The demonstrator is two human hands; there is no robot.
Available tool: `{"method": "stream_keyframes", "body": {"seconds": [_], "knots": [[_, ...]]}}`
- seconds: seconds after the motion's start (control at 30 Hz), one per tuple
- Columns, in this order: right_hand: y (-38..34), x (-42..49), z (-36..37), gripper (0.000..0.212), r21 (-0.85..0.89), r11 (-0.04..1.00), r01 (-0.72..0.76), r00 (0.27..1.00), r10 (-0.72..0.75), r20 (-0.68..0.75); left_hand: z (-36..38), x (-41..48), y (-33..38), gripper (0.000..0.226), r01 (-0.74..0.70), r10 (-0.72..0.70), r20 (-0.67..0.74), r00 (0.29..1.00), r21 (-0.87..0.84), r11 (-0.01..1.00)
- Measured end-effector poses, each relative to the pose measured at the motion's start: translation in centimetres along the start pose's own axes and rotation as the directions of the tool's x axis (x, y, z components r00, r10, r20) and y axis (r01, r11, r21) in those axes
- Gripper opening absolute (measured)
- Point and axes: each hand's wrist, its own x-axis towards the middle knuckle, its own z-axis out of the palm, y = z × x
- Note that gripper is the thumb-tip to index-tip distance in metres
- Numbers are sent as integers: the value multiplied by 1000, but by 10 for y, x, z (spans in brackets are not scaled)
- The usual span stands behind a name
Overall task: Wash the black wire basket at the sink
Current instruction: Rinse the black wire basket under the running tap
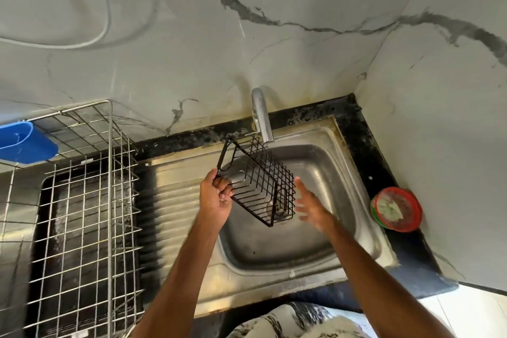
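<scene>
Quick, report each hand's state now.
Left hand: closed, holding the black wire basket by its frame.
Right hand: open, holding nothing, beside the basket.

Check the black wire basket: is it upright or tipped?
Tipped. The black wire basket hangs slanted over the sink under the tap, a corner pointing down, gripped at one end by the left hand.

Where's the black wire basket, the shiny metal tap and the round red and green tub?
The black wire basket (pixel 260 186), head view, on its gridded side wall.
The shiny metal tap (pixel 262 115), head view, middle of its spout.
The round red and green tub (pixel 396 208), head view, on its top.
</scene>
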Motion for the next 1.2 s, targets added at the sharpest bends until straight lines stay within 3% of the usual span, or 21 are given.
{"method": "stream_keyframes", "body": {"seconds": [0.1,0.2,0.33,0.4,0.5,0.57,0.67,0.8,0.9,1.0,1.07,1.13,1.2], "knots": [[-21,9,-5,110,421,903,-87,993,44,111,-11,-4,-8,30,-35,34,75,997,8,999],[-32,20,4,82,466,878,-108,988,42,149,-16,-15,-16,17,-106,92,146,985,92,990],[-26,36,7,70,521,853,-12,998,-18,54,-13,-28,-24,33,-164,108,263,959,201,966],[-31,34,6,55,470,878,94,996,-85,-40,-15,-28,-21,44,-184,80,329,941,299,936],[-48,30,4,53,356,917,179,973,-113,-199,-16,-24,-3,52,-273,23,434,901,526,805],[-62,32,1,50,285,924,257,945,-179,-273,-7,-23,14,59,-272,-48,443,895,630,728],[-80,35,-5,45,174,926,334,908,-267,-322,19,-21,35,63,-235,-135,441,887,683,691],[-87,32,-5,34,78,893,444,859,-399,-321,44,-9,41,62,-275,-30,404,914,672,687],[-78,30,-3,30,95,883,459,854,-410,-319,49,-4,29,57,-313,112,321,941,688,655],[-69,26,2,49,34,908,417,870,-388,-304,54,-2,13,51,-343,203,281,938,666,662],[-70,18,4,55,-139,885,445,815,-464,-347,56,3,7,52,-358,214,289,933,696,623],[-84,2,15,41,-311,766,562,757,-628,-179,57,10,7,51,-339,207,269,941,733,589],[-103,-15,33,48,-401,696,596,787,-605,121,59,18,9,49,-307,187,243,952,756,578]]}}
